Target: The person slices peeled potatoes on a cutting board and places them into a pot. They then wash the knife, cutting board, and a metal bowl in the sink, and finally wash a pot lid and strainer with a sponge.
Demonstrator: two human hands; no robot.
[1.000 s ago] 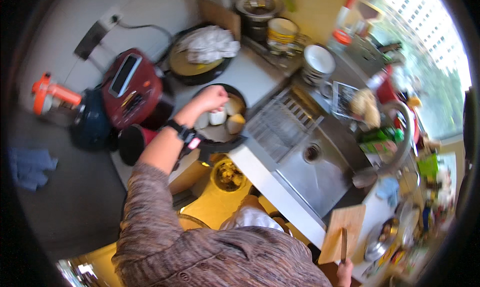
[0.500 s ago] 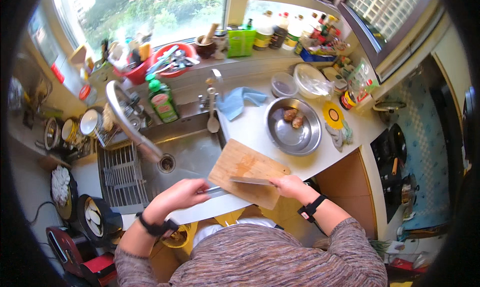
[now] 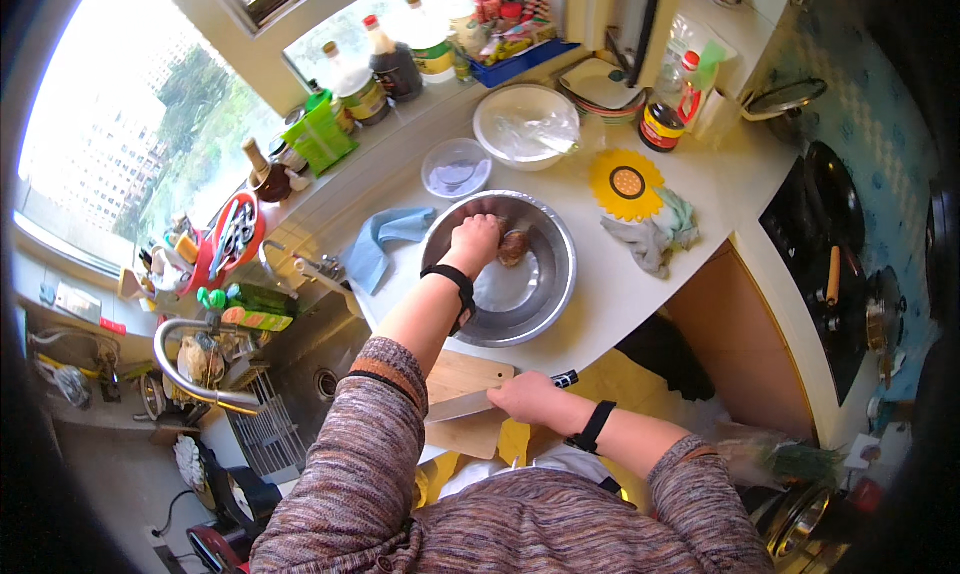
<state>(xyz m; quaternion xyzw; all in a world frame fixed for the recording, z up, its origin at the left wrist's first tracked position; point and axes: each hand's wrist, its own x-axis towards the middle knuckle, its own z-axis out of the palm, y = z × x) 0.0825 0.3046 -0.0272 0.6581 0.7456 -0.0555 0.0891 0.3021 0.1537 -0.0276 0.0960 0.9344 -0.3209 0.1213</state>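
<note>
My left hand [image 3: 477,244] is down inside a steel bowl [image 3: 560,292], its fingers curled over a brown, rough-skinned taro that they mostly hide. Beside it on the bowl's floor lies another taro [image 3: 513,248]. My right hand [image 3: 527,396] grips a kitchen knife [image 3: 458,406] by its handle, the dark end of which sticks out past my fist. The broad blade points left, over a wooden cutting board [image 3: 465,372] at the counter's front edge. My left forearm and sleeve cover part of the board.
Left of the bowl lie a blue cloth [image 3: 385,244] and the sink [image 3: 312,359] with its curved faucet [image 3: 170,349]. Behind stand a small plastic tub [image 3: 456,168] and a white bowl [image 3: 526,124]. A sunflower mat [image 3: 627,186] and a grey rag [image 3: 645,239] are at right.
My left hand has gone from beside the cutting board into the steel bowl, onto a taro. My right hand still holds the knife over the board. The view has swung right.
</note>
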